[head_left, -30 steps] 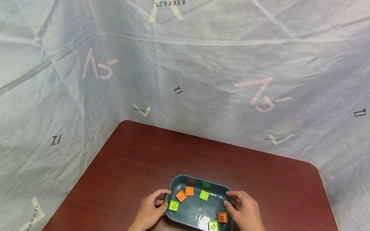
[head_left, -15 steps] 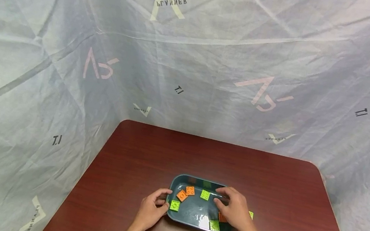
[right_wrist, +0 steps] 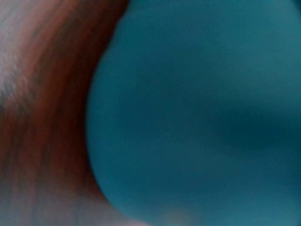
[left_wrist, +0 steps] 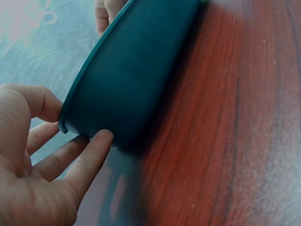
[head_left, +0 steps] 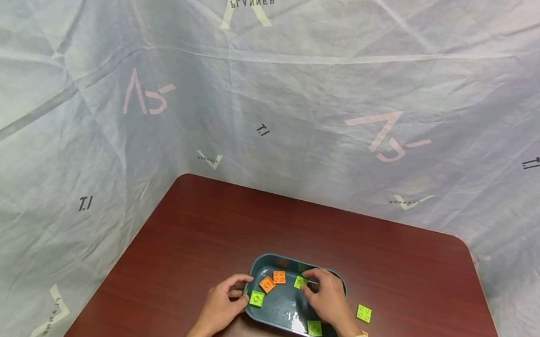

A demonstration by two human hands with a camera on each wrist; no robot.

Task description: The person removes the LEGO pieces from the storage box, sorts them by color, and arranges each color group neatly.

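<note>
A dark teal tray stands on the table. My left hand holds its left end; in the left wrist view, fingers lie against the outer wall and rim. My right hand reaches over the tray's right part, thumb and index finger spread beside a bright green toy brick; whether they touch it cannot be told. Two orange bricks and another green brick lie at the left inside. A further green brick is near the front right. The right wrist view is blurred, filled by the tray wall.
On the red-brown table, right of the tray, lies a green brick. An orange brick beside it is mostly hidden by the right arm. Grey printed cloth hangs around the table.
My right hand has moved left from the tray's right edge to the green brick, now covering an orange brick and uncovering a green one on the table. My left hand stays put.
</note>
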